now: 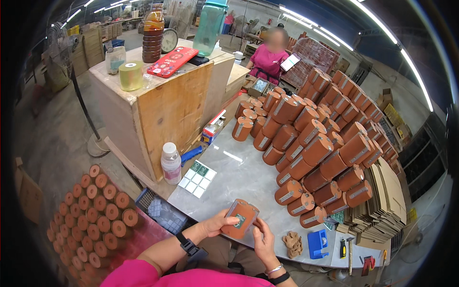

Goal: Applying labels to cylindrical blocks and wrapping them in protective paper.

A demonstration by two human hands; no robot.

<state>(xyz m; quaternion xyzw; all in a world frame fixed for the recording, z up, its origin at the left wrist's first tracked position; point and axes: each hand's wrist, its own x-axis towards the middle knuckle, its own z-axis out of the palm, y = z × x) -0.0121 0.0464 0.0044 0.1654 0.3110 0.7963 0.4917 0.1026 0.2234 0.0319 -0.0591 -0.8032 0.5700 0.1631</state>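
Observation:
Above my lap, at the table's near edge, both hands hold a terracotta-coloured cylinder with a small green label on it. My left hand is closed on its left side, thumb pressed at the label. Curled against its right edge is my right hand, with some fingers hidden behind. A sheet of square labels, green at the top and white elsewhere, lies on the grey tabletop beyond my left hand. Many similar cylinders with metal strips are stacked to the right.
A white bottle and a blue-handled tool sit by the wooden cabinet. Crumpled brown paper, a blue holder, a screwdriver and a hammer lie right. Flat cardboard is stacked there. A person holds a phone opposite.

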